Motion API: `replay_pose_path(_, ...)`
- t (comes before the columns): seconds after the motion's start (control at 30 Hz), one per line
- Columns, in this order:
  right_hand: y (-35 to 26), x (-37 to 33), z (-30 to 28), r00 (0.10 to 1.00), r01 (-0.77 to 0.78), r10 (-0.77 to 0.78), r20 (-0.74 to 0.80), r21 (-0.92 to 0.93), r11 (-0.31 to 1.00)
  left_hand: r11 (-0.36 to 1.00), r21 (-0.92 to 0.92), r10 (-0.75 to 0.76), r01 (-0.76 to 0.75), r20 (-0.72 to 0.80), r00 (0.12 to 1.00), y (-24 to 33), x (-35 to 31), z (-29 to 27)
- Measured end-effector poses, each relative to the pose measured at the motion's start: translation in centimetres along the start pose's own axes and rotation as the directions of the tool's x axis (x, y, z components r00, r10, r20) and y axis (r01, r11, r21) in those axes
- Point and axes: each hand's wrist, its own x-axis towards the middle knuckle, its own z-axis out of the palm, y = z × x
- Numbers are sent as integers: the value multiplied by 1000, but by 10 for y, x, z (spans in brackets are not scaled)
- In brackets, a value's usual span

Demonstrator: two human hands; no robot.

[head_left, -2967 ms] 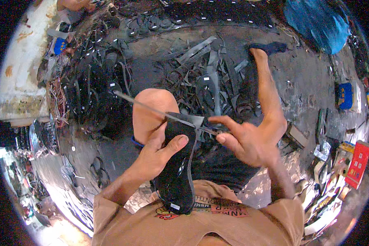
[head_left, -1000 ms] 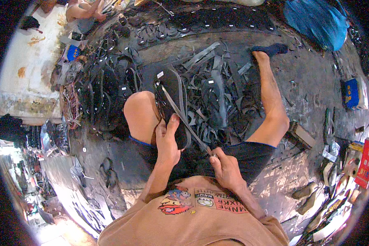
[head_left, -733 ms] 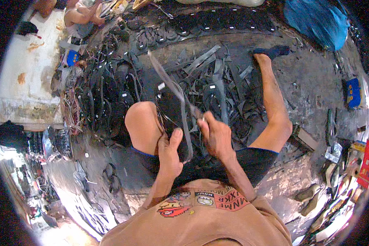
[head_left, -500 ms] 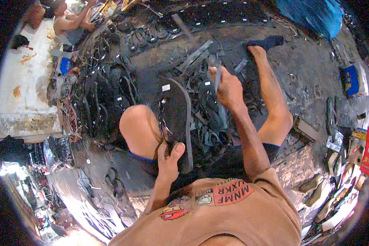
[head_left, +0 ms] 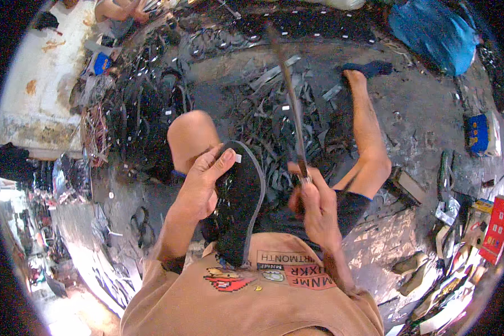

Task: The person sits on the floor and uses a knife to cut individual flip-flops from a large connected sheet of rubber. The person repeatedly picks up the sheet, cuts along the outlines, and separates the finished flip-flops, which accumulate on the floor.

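My left hand (head_left: pixel 204 176) grips a black flip-flop (head_left: pixel 241 196) by one end, thumb on its upper face beside a small white sticker. The sandal stands nearly upright before my chest, its lower end against my shirt, a grey edge running along its right side. My right hand (head_left: pixel 316 204) is closed round the handle of a long, narrow knife (head_left: pixel 293 101). Its blade points up and away, to the right of the sandal and apart from it. Below both hands, between my legs, lies a heap of black rubber scraps (head_left: pixel 274 123).
Many black sandals (head_left: pixel 145 106) are piled left of my bent knee, with more in a row at the back. A blue plastic sheet (head_left: pixel 434 36) lies far right. Near the right edge are a red box (head_left: pixel 495 229) and loose footwear. Another person (head_left: pixel 120 14) sits at the far left.
My left hand has shifted from the sandal's near end to its far end, and the sandal has come closer to my body. My right hand has drawn back with the knife, its blade now upward.
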Motion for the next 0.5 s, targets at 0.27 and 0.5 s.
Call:
replay_pose_path(0.27, 51, -130, -28, 967, -123, 196, 161, -382, 916, 990, -119, -72, 79, 66, 995, -27, -19, -18)
replay_pose_path(0.5, 50, -16, -13, 924, -10, 190, 331, -477, 879, 949, 315, -49, -9, 174, 984, -15, -9, -19)
